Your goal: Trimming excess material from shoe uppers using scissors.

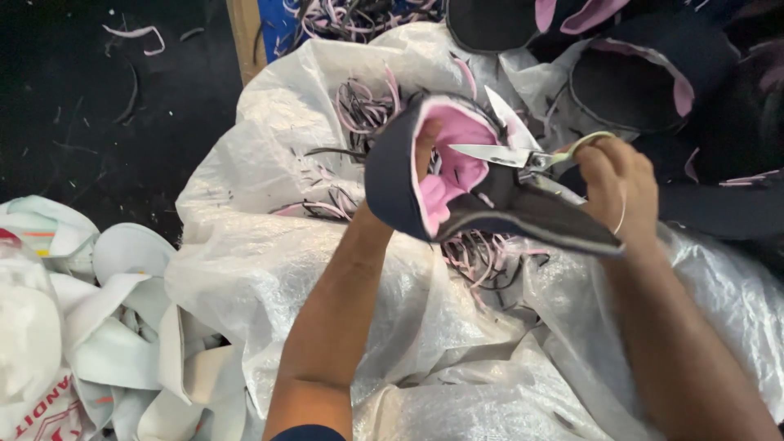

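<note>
Scissors (510,151) sit in my right hand (616,184), blades parted over the pink lining of the dark shoe upper (457,192) that my left hand (425,147) wears like a glove, fingers pushed inside it and gripping from within. Both hands are clamped, one on the tool, one on the piece, and they sit close together with the upper bridging them, above the white woven sack (327,269) spread under my forearms.

To trim well, I judge I should keep the lining taut over my left fingers, keep those fingers behind the blade line, and take short bites along the edge so the offcut drops as a strip into the sack.

Counting: one pair of scissors, one upper in hand, at least three more dark uppers (645,77) stacked beyond my right hand, though their edges blur together. Pink and black trimmings (363,106) beyond my left hand are too many to count. White cut pieces (122,327) lie heaped outside my left elbow.
</note>
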